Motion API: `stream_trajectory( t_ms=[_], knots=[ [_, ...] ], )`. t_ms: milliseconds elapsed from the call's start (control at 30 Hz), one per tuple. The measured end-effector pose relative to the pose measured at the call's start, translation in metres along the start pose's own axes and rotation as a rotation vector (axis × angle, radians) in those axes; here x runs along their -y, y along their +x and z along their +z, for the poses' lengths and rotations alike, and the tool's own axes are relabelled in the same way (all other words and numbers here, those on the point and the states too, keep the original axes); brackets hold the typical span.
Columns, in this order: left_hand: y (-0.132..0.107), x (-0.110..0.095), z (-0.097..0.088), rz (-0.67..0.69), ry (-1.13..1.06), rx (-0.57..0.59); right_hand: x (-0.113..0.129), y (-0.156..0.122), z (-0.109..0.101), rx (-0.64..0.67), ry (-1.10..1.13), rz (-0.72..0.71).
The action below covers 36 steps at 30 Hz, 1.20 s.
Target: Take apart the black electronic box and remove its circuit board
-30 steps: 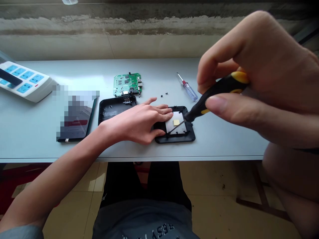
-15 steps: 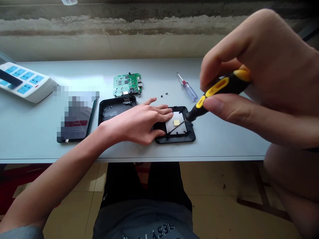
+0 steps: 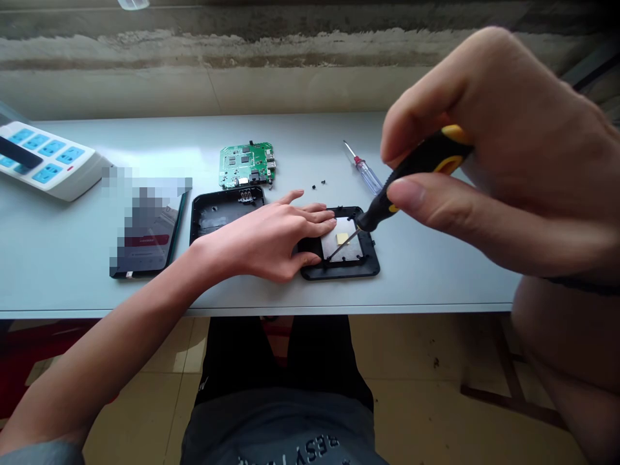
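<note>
My left hand (image 3: 271, 236) lies flat with fingers stretched out on the left part of a black plastic case half (image 3: 371, 261), pressing it to the table. Inside the case sits a silver plate (image 3: 341, 248) with a small yellow pad. My right hand (image 3: 494, 148), close to the camera, is closed round a black-and-yellow screwdriver (image 3: 416, 171). Its thin shaft slants down to the lower left corner of the silver plate.
Another black case half (image 3: 220, 210) lies left of my hand, a green circuit board (image 3: 247, 165) behind it. A small clear-handled screwdriver (image 3: 365, 171) and tiny black screws (image 3: 318, 185) lie further back. A phone (image 3: 145, 232) and a white power strip (image 3: 46, 158) sit at the left.
My right hand has turned the screwdriver handle in its fingers; the yellow markings shifted round. The tip stays at the same corner. My left hand has not moved.
</note>
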<state>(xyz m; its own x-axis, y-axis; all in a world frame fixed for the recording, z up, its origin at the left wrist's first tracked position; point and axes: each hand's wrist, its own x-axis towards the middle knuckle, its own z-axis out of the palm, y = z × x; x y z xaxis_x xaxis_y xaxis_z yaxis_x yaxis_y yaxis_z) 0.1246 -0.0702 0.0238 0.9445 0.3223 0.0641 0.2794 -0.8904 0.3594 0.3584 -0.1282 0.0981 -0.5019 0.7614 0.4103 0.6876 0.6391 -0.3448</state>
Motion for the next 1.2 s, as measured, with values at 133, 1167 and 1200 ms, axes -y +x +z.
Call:
stream_trajectory(
  t_ms=[133,1167,1200],
  knots=[
    [0.001,0.000,0.000,0.003,-0.007,-0.020,-0.005,0.003,0.006,-0.011,-0.127,-0.061],
    [0.001,0.000,0.001,-0.002,-0.004,-0.027,-0.016,0.012,0.013,-0.136,0.073,-0.219],
    [0.001,0.000,0.001,-0.006,-0.006,-0.016,-0.015,0.011,0.012,-0.133,0.073,-0.204]
  ],
)
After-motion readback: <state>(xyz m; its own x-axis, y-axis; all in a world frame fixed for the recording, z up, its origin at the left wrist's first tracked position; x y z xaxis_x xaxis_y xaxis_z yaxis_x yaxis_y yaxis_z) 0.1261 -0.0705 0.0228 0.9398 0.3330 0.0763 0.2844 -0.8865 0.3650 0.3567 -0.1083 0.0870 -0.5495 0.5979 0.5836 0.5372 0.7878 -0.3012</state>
